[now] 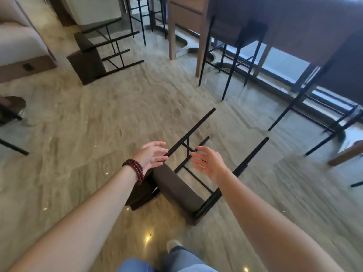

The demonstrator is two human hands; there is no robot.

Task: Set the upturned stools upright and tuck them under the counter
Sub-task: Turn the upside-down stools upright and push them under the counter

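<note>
A brown-cushioned stool with black metal legs lies on its side on the floor just in front of me, legs pointing away toward the counter. My left hand is open, fingers spread, beside the upper leg. My right hand is open too, hovering over the crossbars between the legs. Neither hand grips anything. A second tipped stool lies at the far left. The wooden counter runs along the upper right, with an upright stool tucked under it.
A beige sofa stands at the far left. More black stool legs stand under the counter at right, and a further stool at the top. Glossy marble floor lies between the two fallen stools. My shoe shows below.
</note>
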